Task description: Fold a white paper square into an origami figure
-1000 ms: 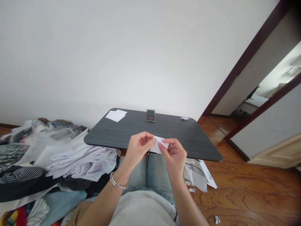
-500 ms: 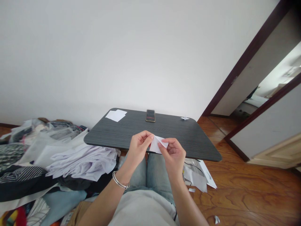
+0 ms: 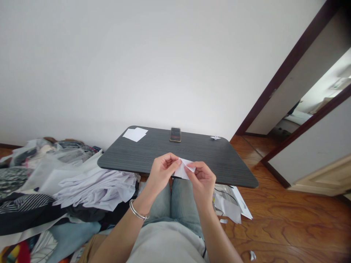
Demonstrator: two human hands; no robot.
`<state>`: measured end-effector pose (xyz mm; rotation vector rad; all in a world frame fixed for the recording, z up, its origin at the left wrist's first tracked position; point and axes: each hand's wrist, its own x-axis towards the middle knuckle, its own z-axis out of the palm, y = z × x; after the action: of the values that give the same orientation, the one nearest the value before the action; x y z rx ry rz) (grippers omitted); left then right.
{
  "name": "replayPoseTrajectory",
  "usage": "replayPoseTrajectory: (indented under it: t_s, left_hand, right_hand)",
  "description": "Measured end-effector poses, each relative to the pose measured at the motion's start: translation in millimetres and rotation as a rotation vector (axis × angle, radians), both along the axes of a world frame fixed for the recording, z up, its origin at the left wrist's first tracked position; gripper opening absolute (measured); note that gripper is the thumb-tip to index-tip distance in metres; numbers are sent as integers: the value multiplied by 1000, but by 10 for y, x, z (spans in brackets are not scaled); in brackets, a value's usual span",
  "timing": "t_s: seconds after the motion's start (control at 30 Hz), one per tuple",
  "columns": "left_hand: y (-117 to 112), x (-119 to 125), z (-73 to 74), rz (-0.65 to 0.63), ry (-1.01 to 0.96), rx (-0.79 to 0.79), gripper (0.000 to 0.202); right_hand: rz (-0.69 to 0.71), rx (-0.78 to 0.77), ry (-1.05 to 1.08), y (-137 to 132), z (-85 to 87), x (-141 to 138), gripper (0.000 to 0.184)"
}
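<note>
A small folded piece of white paper is held up between my two hands, over the near edge of the dark table. My left hand pinches its left corner between thumb and fingers. On the other side, my right hand grips the right part, its thumb pressed on a fold. Creases run across the paper's face. Fingertips cover both of its side edges.
White paper sheets lie at the table's far left. A phone stands at the back middle, and a small folded paper figure at the far right. Piled clothes cover the floor on the left; papers lie below right.
Both hands keep their grip on the paper. They have shifted only very slightly, and the upper fold of the paper sits a little differently.
</note>
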<state>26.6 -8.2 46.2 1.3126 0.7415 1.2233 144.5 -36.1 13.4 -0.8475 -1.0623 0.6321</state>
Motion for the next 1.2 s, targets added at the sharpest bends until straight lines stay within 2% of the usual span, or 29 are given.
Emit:
replayPoseTrajectory:
  t_s: [0.13,0.33,0.53,0.8,1.0,1.2]
  left_hand:
    - [16,-8,-31,17,13,34,25]
    - [-14,-14,-28,48,-8,79,30]
    - [-2,-14,-5,29,-42,-10,22]
    - [2,-10,21,56,-97,-72,20]
    - [18,-14,7,53,-80,-74,19]
    - [27,-25,-19,45,-52,-47,22]
  right_hand:
    - [-9,71,-31,28,-37,20,2]
    - [23,81,10,75,-50,32,6]
    - [80,73,27,86,-65,66,9]
    - [87,164,-101,104,-144,159,14]
    - [79,131,-177,101,-120,191,11]
    - [91,71,-155,125,-112,173,11]
